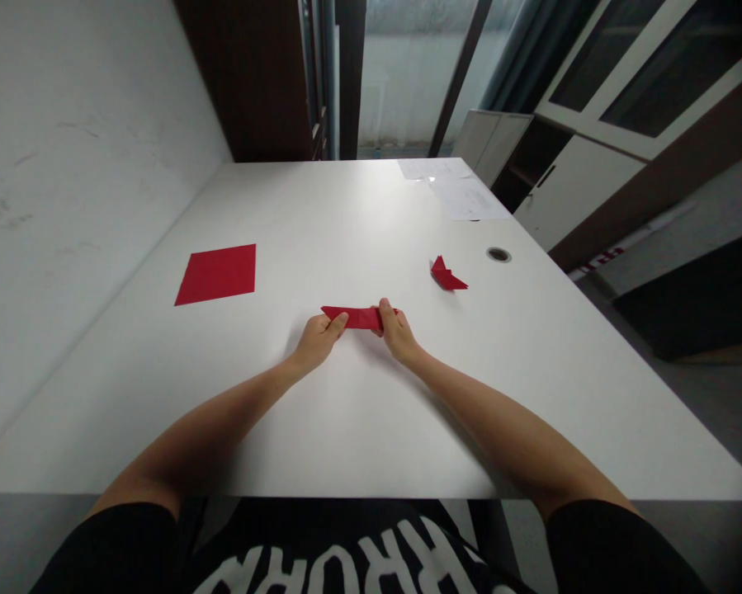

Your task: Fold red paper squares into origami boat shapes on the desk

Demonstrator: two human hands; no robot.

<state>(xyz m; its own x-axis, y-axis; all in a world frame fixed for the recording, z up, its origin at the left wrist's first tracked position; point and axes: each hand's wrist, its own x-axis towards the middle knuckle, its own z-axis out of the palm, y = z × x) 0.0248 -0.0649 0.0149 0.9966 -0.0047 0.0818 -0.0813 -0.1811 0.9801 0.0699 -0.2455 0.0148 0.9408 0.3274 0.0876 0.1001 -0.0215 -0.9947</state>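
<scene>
A folded strip of red paper (361,318) is held between my two hands, just over the white table. My left hand (319,337) pinches its left end, thumb on top, and a pointed tip sticks out past the fingers. At the right end, my right hand (398,332) grips the paper with the thumb pressed on its face. The fingers beneath the paper are mostly hidden. Off to the right lies a folded red paper figure (447,275) with pointed ends. A flat square of red paper (217,274) rests on the left side.
The white table (321,214) runs along a wall (98,107) on the left. Printed white sheets (470,198) lie at its far right corner. A round cable hole (498,255) sits near the right edge. Cabinets (584,186) stand beyond.
</scene>
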